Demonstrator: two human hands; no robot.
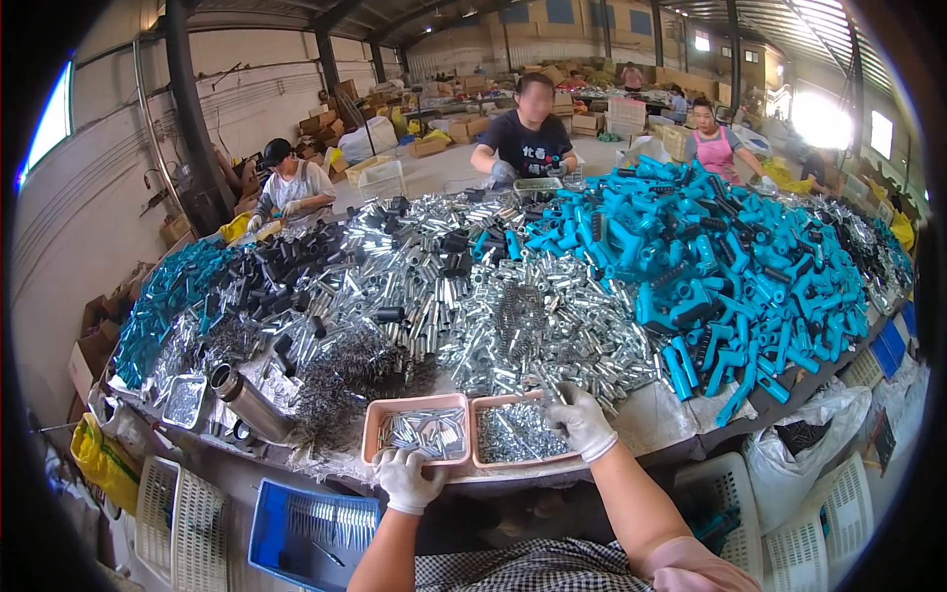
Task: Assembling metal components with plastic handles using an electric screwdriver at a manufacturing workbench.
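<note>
My left hand, in a white glove, rests at the near wall of a pink tray. Its fingers are slightly spread, with the thumb apart. Thin silvery pins lie in that tray. A second pink tray adjoins it on the right, filled with small shiny metal pieces. Over this tray's right end my gloved right hand has its fingers bent and closed together. Silvery metal shows at the fingertips, but what they hold blends into the pile of metal parts behind.
Teal plastic handles heap high on the right. Dark springs and a steel flask are left of the trays. Below the table edge stand a blue crate and white baskets. Three people work across the table.
</note>
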